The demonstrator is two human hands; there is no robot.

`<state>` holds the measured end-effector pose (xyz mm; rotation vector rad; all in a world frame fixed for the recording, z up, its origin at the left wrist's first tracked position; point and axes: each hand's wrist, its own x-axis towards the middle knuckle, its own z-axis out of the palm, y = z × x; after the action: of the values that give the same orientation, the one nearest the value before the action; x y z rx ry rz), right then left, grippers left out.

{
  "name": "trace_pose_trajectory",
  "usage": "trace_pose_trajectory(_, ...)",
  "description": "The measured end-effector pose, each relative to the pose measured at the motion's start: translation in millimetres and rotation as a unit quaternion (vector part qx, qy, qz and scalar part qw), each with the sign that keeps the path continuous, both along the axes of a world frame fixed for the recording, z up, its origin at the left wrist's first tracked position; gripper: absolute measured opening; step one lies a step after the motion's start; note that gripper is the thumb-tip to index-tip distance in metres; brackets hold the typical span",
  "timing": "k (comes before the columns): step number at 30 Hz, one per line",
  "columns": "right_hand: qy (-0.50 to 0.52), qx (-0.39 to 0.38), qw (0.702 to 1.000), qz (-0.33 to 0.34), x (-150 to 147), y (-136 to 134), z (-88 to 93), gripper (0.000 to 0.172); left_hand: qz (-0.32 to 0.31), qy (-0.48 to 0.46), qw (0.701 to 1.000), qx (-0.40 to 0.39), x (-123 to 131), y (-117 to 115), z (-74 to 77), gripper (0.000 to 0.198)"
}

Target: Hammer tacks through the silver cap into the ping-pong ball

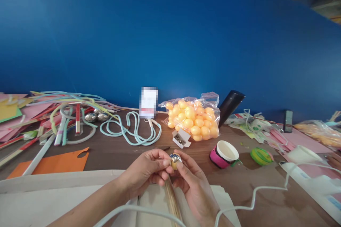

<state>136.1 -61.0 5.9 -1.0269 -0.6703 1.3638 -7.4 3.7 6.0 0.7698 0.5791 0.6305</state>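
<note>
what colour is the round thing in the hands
The round thing is shiny silver on top and yellowish below, seen in the head view.

1. Tabletop (255,181): dark brown, wood-grained.
2. Left: an orange paper sheet (53,162) with a notch, near a heap of coloured tubes and strips (61,124).
3. Centre: a looped light-blue cord (141,144); a clear plastic bag (210,97) of orange balls (195,122); just before it, an open white box (188,144) holding small metal pieces.
4. Right: a pink-sleeved white cup (218,158), upright, near a round green item (261,156).
5. Near edge: large pale sheets (66,191).
</note>
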Motion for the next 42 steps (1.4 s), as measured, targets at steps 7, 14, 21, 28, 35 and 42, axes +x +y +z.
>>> trace_pose_trajectory(7,-0.039,-0.001,0.998,-0.039,-4.2,-2.3,6.7,0.043,0.0,-0.02,1.0,-0.004,-0.3,-0.9,-2.0,0.017)
trace_pose_trajectory(14,-0.054,0.001,0.998,-0.028,-3.3,-1.4,5.5,0.041,-0.007,-0.042,0.999,-0.011,-0.1,-1.0,-3.9,0.015)
trace_pose_trajectory(21,-0.059,-0.001,0.998,-0.036,-5.2,-2.3,7.7,0.04,-0.006,-0.048,0.999,-0.012,-0.1,-0.4,-4.4,0.014)
trace_pose_trajectory(28,-0.082,0.011,0.997,-0.007,1.2,-1.2,0.5,0.042,-0.006,-0.046,0.999,-0.001,0.2,-0.9,-5.0,0.016)
trace_pose_trajectory(35,-0.134,0.029,0.99,0.005,0.9,-2.2,2.1,0.038,-0.007,-0.05,0.999,0.004,-0.4,-1.5,-3.4,0.014)
trace_pose_trajectory(42,-0.161,0.045,0.986,-0.001,0.8,-3.4,1.0,0.035,-0.012,-0.054,0.998,0.007,-0.4,-1.1,-5.1,0.012)
